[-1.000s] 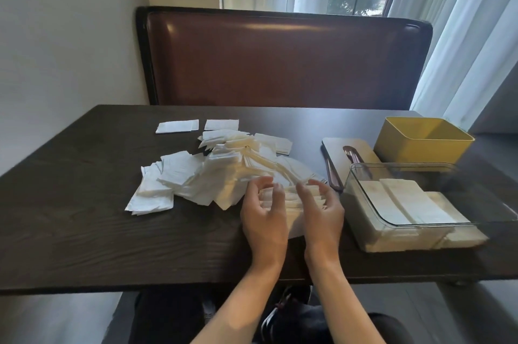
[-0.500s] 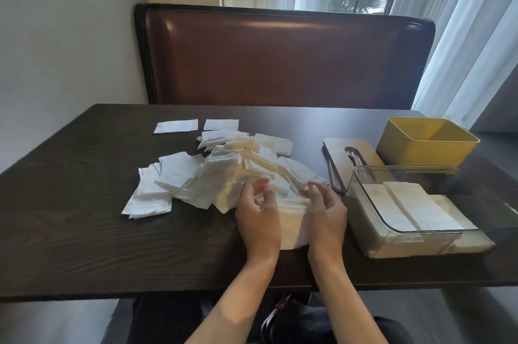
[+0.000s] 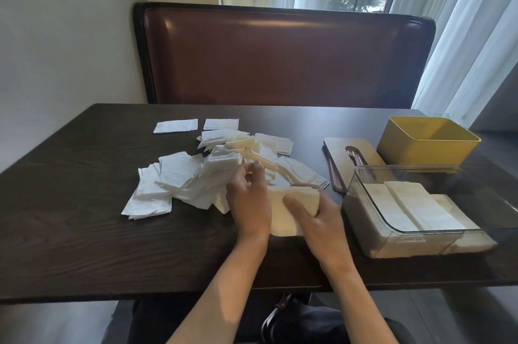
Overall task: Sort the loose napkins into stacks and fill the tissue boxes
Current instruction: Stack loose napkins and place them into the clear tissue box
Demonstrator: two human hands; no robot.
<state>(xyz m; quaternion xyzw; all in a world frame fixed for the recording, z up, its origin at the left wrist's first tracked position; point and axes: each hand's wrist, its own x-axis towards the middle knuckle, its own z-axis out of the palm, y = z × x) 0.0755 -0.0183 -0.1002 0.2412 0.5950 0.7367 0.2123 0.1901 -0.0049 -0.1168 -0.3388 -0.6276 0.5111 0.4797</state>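
Squaring a napkin stack point(image 3: 283, 212) at the near edge of the pile point(image 3: 213, 175): left hand point(image 3: 248, 203) curled against its left side, right hand point(image 3: 316, 217) gripping the right, probably for the clear box point(image 3: 364, 203) just right.

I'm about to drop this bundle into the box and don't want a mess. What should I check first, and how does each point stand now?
1. Cream napkin stack held on both sides: ok, left hand and right hand flank it.
2. Stack edges squared: cannot tell, hands cover them.
3. Clear plastic tissue box open on top: ok.
4. Room inside the box: ok, napkins lie low in it.
5. Path to the box free: ok, only bare dark wooden table lies between.
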